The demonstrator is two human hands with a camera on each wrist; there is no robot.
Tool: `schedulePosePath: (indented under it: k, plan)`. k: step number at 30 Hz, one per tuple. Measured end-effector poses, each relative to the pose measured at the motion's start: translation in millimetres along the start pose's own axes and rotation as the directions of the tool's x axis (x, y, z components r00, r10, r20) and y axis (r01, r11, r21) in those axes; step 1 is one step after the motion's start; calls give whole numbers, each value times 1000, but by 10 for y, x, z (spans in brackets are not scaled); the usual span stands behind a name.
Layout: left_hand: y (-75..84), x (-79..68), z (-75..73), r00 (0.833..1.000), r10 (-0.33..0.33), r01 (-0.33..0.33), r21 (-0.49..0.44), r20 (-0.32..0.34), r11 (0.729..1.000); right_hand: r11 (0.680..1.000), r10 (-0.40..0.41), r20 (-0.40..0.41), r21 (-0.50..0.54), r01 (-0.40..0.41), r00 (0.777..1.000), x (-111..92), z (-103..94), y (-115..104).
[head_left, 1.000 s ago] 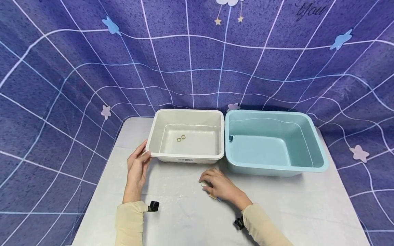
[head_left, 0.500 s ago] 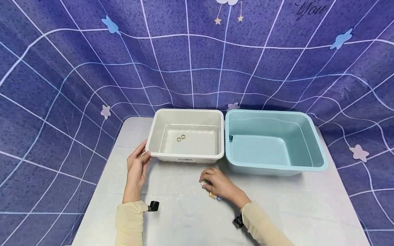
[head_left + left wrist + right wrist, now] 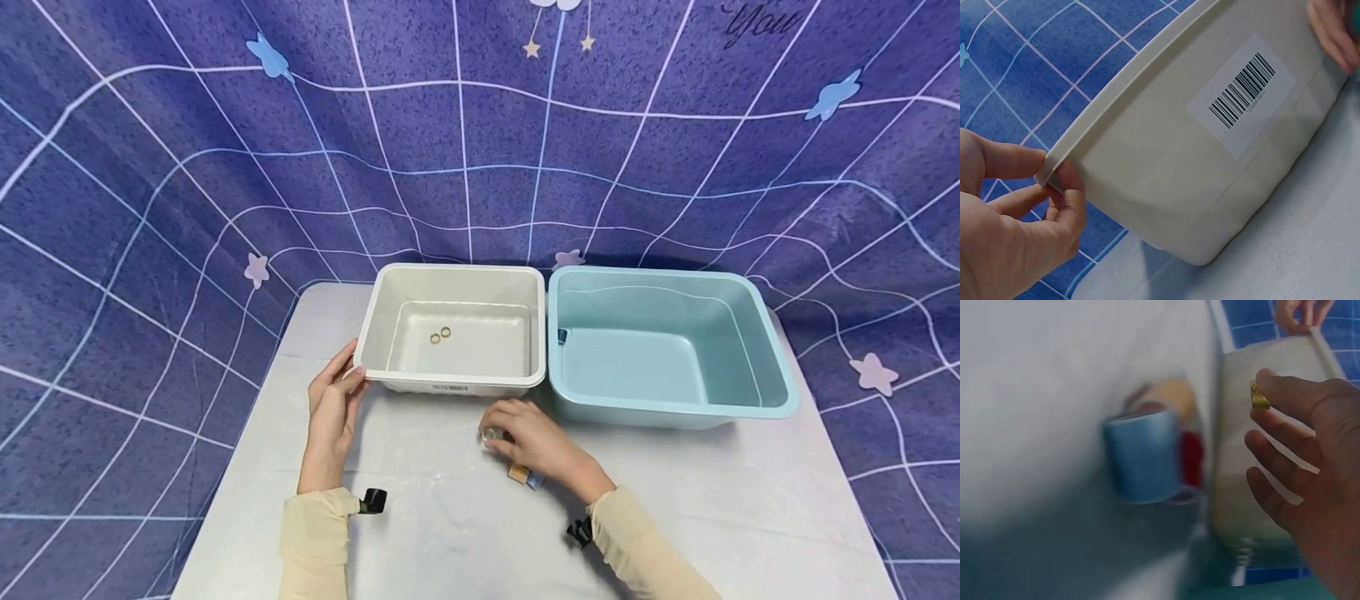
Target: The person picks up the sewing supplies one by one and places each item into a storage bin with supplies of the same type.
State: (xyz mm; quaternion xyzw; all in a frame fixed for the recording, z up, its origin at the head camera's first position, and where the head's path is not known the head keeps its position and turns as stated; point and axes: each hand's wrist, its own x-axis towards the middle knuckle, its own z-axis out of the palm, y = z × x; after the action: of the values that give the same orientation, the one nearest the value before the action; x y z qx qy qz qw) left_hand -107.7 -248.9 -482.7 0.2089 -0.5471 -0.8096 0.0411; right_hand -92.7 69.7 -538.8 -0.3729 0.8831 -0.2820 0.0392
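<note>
My left hand [image 3: 330,412] grips the near left corner of a cream plastic bin [image 3: 453,382], thumb and fingers pinching its rim [image 3: 1063,150]. My right hand [image 3: 534,437] is in front of that bin, over the table. Between its thumb and index fingertip it pinches a small gold ring [image 3: 1259,395] with a patterned band; its other fingers are loosely bent. Under the right hand, a blue cylinder [image 3: 1144,456], an orange one [image 3: 1175,399] and a red piece [image 3: 1191,457] lie bunched together, blurred. Two gold rings [image 3: 435,338] lie on the cream bin's floor.
A light blue bin [image 3: 675,408] stands right beside the cream bin, with a small dark teal cylinder [image 3: 562,336] at its left wall. A pale cloth covers the table [image 3: 435,533]. Purple patterned curtains [image 3: 480,192] hang behind and on both sides.
My right hand has moved slightly up and left with the ring, uncovering more of the orange and blue pieces. My left hand stays on the bin's rim.
</note>
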Motion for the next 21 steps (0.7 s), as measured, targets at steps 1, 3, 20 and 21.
schedulePosePath:
  k: [1, 3, 20, 21]
  plan:
    - [1, 1, 1, 1000, 1, -1, 2, 0, 1000, 1000, -6, -2, -3, 6, 1000, 10, -38, -27]
    - [1, 6, 1, 1000, 2, -2, 5, 3, 1000, 1000, -19, -7, -22, 19, 1000, 27, -103, -73]
    - [12, 0, 8, 1000, 4, -4, 10, -2, 1000, 973, -207, -67, 94, 212, 976, 184, -731, -509]
    - [10, 1, 6, 1000, 4, -4, 10, -2, 1000, 973, -206, -65, 96, 212, 976, 198, -754, -520]
